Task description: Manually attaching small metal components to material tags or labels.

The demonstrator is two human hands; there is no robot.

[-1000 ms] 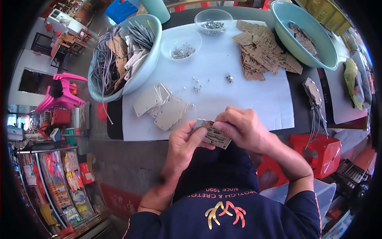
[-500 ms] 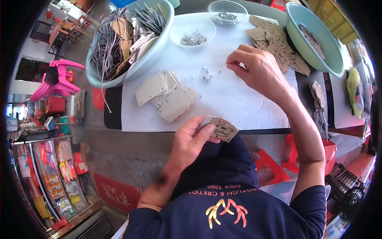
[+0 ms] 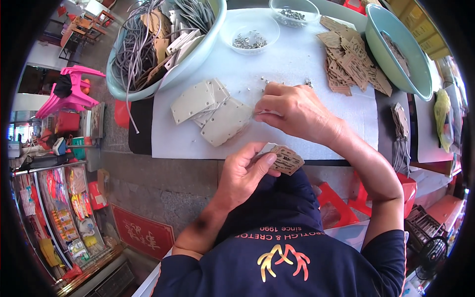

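Above my lap, my left hand (image 3: 242, 174) grips a small brown printed plate (image 3: 288, 160) between thumb and fingers, with a pale layer showing behind it. My right hand (image 3: 302, 111) is over the white sheet, thumb and fingers pinched together. Whatever those fingertips hold is too small to make out. Just left of them lie overlapping off-white plates (image 3: 225, 121) with small holes along their edges. Small loose metal fasteners (image 3: 308, 82) are scattered beyond my right hand, which partly covers them.
At the far left, a pale blue basin (image 3: 170, 79) holds grey cords and plates. Two clear bowls, a nearer one (image 3: 272, 42) and a farther one (image 3: 311, 19), contain metal fasteners. A heap of brown plates (image 3: 351, 62) lies beside the right-hand basin (image 3: 418, 64). Corded tags (image 3: 400, 120) rest at right.
My right hand has moved left and nearer to me, from beside the brown heap toward the off-white plates. My left hand still holds the brown plate; the view has shifted slightly.
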